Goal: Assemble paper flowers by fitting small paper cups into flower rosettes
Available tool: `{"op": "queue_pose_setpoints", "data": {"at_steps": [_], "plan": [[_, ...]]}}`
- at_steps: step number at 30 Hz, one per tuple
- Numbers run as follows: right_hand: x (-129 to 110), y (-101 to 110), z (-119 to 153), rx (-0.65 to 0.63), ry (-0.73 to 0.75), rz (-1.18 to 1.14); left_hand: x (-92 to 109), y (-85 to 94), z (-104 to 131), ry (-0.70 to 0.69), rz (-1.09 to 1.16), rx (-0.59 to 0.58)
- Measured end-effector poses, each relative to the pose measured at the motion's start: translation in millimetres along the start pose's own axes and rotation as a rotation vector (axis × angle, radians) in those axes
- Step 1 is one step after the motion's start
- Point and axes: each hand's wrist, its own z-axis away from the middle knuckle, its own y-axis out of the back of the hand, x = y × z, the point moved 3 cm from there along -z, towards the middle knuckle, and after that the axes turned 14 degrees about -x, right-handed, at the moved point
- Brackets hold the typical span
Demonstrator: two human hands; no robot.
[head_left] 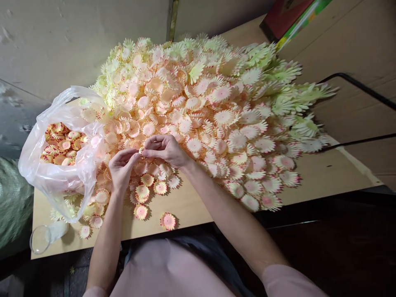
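My left hand (122,166) and my right hand (166,151) meet fingertip to fingertip over the near edge of a big heap of artificial flower petals (198,99). Pinched between both hands is a small flower petal piece (141,151), pale with a little red, mostly covered by my fingers. The heap's pieces are round with fringed rims, pink in the middle and cream to green outward. Just below my hands, several loose petal pieces (142,193) with red-tipped edges lie on the wooden table (192,206).
To the left, an open clear plastic bag (34,152) holds several smaller red-and-yellow flower pieces (63,144). A clear cup (41,239) lies at the table's front left corner. A green sack (14,206) stands far left. Black cables (368,88) and a red box (284,18) are at right.
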Motion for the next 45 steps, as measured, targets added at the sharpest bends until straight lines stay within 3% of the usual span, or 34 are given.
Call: {"op": "queue_pose_setpoints", "data": {"at_steps": [45], "plan": [[-1.5,1.7,2.9,-0.079,-0.033,-0.044,-0.5,2.9,-1.9,0.071,0.117,-0.076]]}}
